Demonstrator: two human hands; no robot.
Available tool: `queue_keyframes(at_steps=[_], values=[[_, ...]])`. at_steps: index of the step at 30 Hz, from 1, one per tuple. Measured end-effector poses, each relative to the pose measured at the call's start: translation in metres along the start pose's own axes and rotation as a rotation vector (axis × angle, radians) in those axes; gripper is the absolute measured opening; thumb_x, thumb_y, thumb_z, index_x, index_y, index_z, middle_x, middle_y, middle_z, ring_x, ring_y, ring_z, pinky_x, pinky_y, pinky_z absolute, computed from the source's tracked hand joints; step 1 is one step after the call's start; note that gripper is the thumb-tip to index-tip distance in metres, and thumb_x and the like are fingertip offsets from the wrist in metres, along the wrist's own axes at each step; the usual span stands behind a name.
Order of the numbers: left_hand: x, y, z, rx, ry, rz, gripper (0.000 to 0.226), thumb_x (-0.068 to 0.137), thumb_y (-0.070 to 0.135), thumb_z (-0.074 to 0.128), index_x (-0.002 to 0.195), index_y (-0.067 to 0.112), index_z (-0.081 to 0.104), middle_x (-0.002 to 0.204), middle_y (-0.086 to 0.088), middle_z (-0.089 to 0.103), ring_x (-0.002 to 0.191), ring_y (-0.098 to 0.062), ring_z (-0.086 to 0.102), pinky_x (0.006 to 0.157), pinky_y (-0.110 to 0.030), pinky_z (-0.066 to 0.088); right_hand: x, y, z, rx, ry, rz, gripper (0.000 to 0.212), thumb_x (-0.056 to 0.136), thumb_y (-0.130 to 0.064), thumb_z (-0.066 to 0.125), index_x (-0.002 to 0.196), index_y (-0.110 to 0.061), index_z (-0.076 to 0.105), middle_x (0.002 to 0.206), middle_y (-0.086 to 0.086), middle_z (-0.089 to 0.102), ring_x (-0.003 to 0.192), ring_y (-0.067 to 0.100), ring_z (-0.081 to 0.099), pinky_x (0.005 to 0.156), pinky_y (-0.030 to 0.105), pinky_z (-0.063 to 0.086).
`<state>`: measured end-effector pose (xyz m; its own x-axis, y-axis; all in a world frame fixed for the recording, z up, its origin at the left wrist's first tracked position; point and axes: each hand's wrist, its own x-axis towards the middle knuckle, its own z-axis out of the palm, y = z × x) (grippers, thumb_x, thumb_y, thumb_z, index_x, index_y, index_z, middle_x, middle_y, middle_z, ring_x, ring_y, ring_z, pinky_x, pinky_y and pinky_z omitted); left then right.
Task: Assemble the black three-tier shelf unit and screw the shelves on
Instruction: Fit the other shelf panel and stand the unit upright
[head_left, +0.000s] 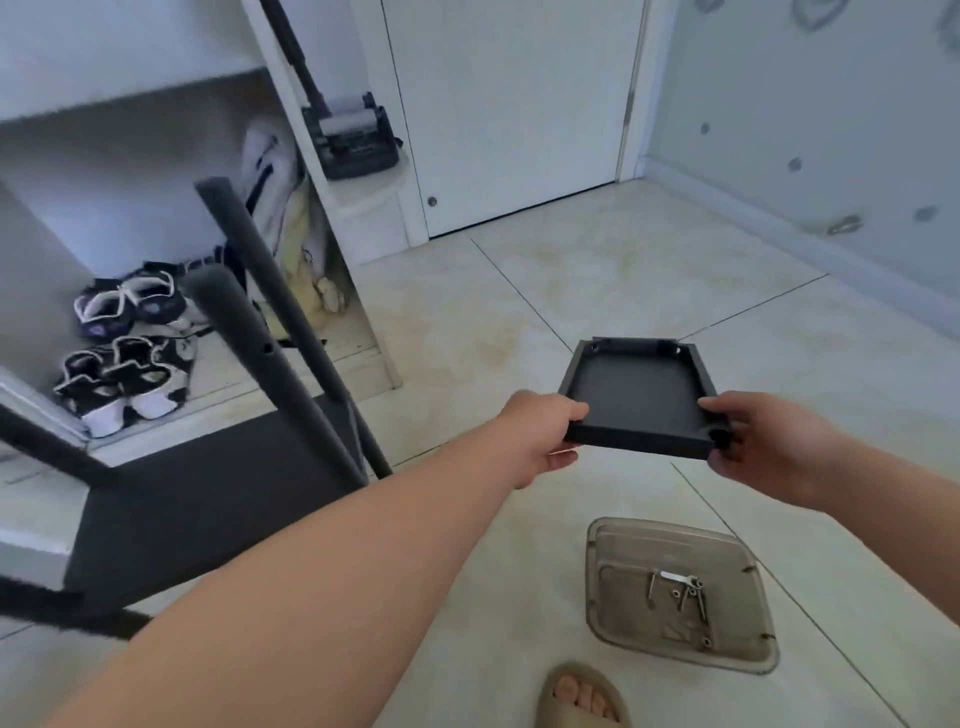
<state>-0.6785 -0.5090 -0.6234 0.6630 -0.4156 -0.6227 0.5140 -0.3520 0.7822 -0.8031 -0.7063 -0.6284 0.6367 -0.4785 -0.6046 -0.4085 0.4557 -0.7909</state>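
Lying left of both grips: black frame (291, 374), tipped over on the floor (519, 312), its round legs slanting up and away, with a dark panel joined low down as far as I can tell.
Left grip (540, 431): pinches the shelf's near left corner, fingers and thumb closed on the rim.
Black shelf (634, 395): held between the two grips, off the floor, hollow side up, well apart from the frame; holes show at its far corners.
Right grip (753, 436): clasps the near right corner, fingers curled round the rim.
Below the grips: clear tray (592, 587) on the floor, holding loose screws (691, 603) and a small flat wrench (675, 576).
Step in hand: fitting the next shelf, I judge; it is not yet seated.
Next move: swing the shelf left of the grips, line its corner holes up with the leg holes, then free one grip for a screw.
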Motion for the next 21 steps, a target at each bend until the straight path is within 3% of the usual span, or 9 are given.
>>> queue_keyframes(at_steps=[4, 8, 10, 12, 15, 18, 21], values=[[-0.11, 0.023, -0.013, 0.371, 0.053, 0.239, 0.011, 0.092, 0.028, 0.061, 0.098, 0.018, 0.062, 0.1, -0.004, 0.056, 0.085, -0.025, 0.056, 0.076, -0.027, 0.045, -0.112, -0.032, 0.011, 0.038, -0.021, -0.153, 0.012, 0.094, -0.014, 0.063, 0.086, -0.008, 0.056, 0.061, 0.008, 0.057, 0.045, 0.015, 0.055, 0.059, 0.03, 0.049], [-0.225, 0.036, -0.039, 0.626, 0.094, 0.526, 0.037, 0.095, 0.027, 0.056, 0.132, 0.022, 0.061, 0.132, 0.004, 0.058, 0.12, -0.019, 0.056, 0.094, -0.025, 0.042, -0.208, -0.049, 0.038, 0.039, -0.083, -0.245, 0.011, 0.097, -0.014, 0.061, 0.091, -0.007, 0.055, 0.054, 0.007, 0.061, 0.046, 0.015, 0.061, 0.061, 0.029, 0.051], [-0.282, 0.035, -0.056, 0.731, 0.077, 0.639, 0.041, 0.093, 0.037, 0.061, 0.133, 0.03, 0.06, 0.14, 0.01, 0.055, 0.128, -0.011, 0.05, 0.092, -0.018, 0.035, -0.251, -0.055, 0.057, 0.056, -0.136, -0.28, 0.011, 0.097, -0.014, 0.062, 0.092, -0.006, 0.056, 0.063, 0.009, 0.062, 0.05, 0.016, 0.064, 0.061, 0.028, 0.054], [-0.327, 0.03, -0.075, 0.897, 0.168, 0.762, 0.052, 0.086, 0.049, 0.068, 0.134, 0.036, 0.056, 0.14, 0.011, 0.055, 0.129, -0.011, 0.048, 0.095, -0.021, 0.037, -0.288, -0.063, 0.078, 0.075, -0.199, -0.305, 0.013, 0.096, -0.015, 0.065, 0.094, -0.005, 0.056, 0.079, 0.012, 0.06, 0.058, 0.019, 0.066, 0.059, 0.027, 0.056], [-0.378, 0.019, -0.101, 1.148, 0.452, 0.925, 0.055, 0.088, 0.042, 0.068, 0.139, 0.036, 0.048, 0.14, 0.01, 0.055, 0.129, -0.015, 0.047, 0.107, -0.037, 0.036, -0.334, -0.063, 0.114, 0.065, -0.303, -0.342, 0.016, 0.094, -0.019, 0.068, 0.096, -0.005, 0.058, 0.085, 0.012, 0.059, 0.06, 0.019, 0.065, 0.059, 0.026, 0.056], [-0.407, 0.01, -0.123, 1.232, 0.723, 1.047, 0.029, 0.094, 0.028, 0.059, 0.123, 0.03, 0.056, 0.115, 0.009, 0.066, 0.108, -0.02, 0.058, 0.086, -0.036, 0.04, -0.374, -0.057, 0.156, 0.039, -0.388, -0.38, 0.016, 0.094, -0.02, 0.069, 0.095, -0.005, 0.061, 0.08, 0.011, 0.06, 0.053, 0.017, 0.065, 0.055, 0.024, 0.056], [-0.427, 0.009, -0.146, 1.171, 0.92, 1.163, 0.005, 0.094, 0.022, 0.058, 0.099, 0.023, 0.056, 0.085, 0.005, 0.064, 0.082, -0.025, 0.06, 0.067, -0.035, 0.038, -0.403, -0.056, 0.191, 0.014, -0.423, -0.447, 0.024, 0.093, -0.026, 0.071, 0.097, -0.004, 0.062, 0.077, 0.011, 0.065, 0.053, 0.018, 0.067, 0.056, 0.026, 0.057]])
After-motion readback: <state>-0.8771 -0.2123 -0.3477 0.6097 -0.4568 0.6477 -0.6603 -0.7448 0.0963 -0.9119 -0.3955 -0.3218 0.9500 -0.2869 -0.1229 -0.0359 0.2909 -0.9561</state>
